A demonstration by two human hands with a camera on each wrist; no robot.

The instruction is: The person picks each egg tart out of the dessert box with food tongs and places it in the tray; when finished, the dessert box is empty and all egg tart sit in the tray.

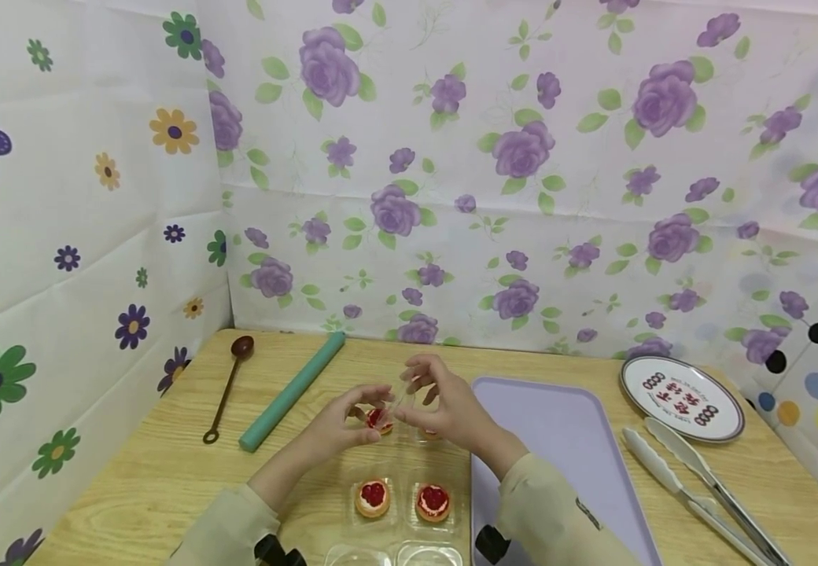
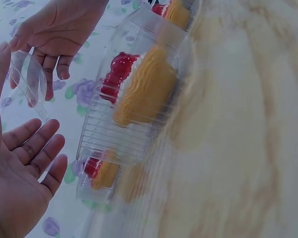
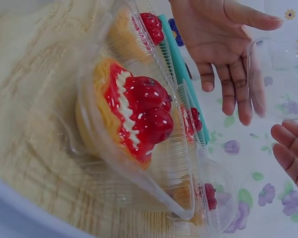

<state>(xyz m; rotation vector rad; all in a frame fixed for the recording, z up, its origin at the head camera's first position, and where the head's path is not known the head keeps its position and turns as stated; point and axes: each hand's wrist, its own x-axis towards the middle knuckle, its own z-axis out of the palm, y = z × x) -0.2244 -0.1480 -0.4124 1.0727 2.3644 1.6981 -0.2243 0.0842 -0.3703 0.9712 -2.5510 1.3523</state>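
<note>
1. Clear, ribbed plastic tart boxes (image 2: 97, 136) stand on the pale wooden table (image 1: 133, 472), just left of the flat lilac tray (image 1: 550, 440). We count 4 filled places, 2 nearer us and 2 farther away.
2. Our left hand (image 1: 338, 432) and right hand (image 1: 451, 405) face each other around the farther pair. Thumb and fingertips of each lightly hold the edges of the same piece, the left more loosely, with the other fingers spread.
3. That piece, a thin, clear plastic lid (image 3: 280, 82) with rounded corners, hangs tilted between our hands. We judge the step in hand to be closing 1 farther box; we cannot tell whether it is hinged there.
4. 2 similar clear covers (image 1: 359, 556) lie open beside the nearer boxes, so those probably need closing too.
5. 4 round, golden tarts (image 1: 372, 498) with glossy red topping sit upright inside. The next move, we think, calls for lining up the rims, clearing the topping, then pressing evenly.
</note>
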